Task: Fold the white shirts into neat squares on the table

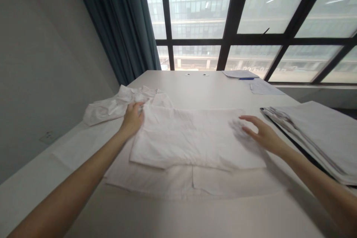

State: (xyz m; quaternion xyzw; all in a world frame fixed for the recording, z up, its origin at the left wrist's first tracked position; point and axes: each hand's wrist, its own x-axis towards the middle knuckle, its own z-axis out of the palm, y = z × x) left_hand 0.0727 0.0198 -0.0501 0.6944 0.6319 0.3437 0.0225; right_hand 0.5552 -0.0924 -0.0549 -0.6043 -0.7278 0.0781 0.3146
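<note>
A folded white garment (192,134) lies flat near the middle of the table, on top of a wider layer of white cloth (156,182) that sticks out toward me. My left hand (134,119) is at the garment's upper left corner, its fingers curled and closed on the edge. Over the right end of the garment hovers my right hand (260,132), thumb and fingers apart, nothing between them, a shadow below it. Just beyond my left hand, a crumpled white cloth (111,108) lies at the table's left side.
On the right, a stack of folded white cloth (320,130) rests on a dark-edged board. Paper sheets (240,73) and a blue pen (246,79) lie at the far right of the white table (181,85). A blue curtain (122,22) and dark-framed windows stand behind.
</note>
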